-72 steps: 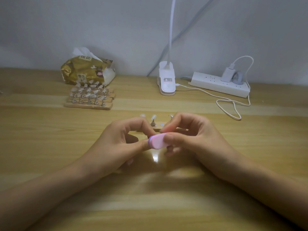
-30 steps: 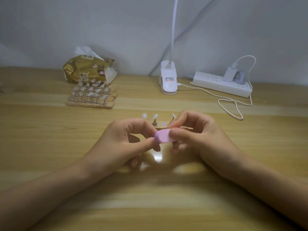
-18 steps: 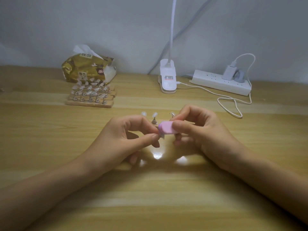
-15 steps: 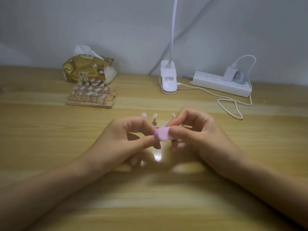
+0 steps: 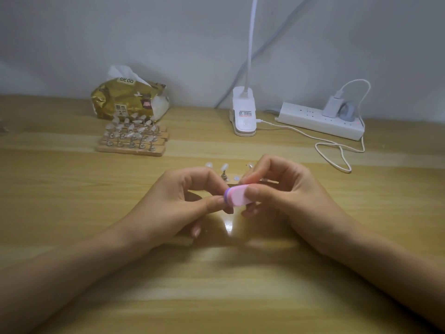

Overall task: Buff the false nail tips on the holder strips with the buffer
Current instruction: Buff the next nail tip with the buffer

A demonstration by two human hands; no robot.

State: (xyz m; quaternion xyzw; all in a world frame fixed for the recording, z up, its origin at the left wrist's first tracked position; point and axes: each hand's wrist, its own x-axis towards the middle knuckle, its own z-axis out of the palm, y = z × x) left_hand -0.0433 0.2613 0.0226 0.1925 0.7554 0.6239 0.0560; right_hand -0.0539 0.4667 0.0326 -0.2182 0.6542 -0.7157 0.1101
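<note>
Wooden surface (image 5: 72,213), centre: right hand (image 5: 284,196) is clamping the pink oval buffer (image 5: 238,196), now stroking lower; left hand (image 5: 178,201) is pinching together, contents hidden; buffing is continuing.

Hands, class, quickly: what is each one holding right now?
Left hand: fingers pinched together, what they hold is hidden.
Right hand: closed on the pink buffer.

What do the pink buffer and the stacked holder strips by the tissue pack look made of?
Pink oval buffer: probably foam, matte; a purple layer shows at its rounded end. Stacked tan holder strips: apparently bare wood, matte, square-cut edges.
</note>
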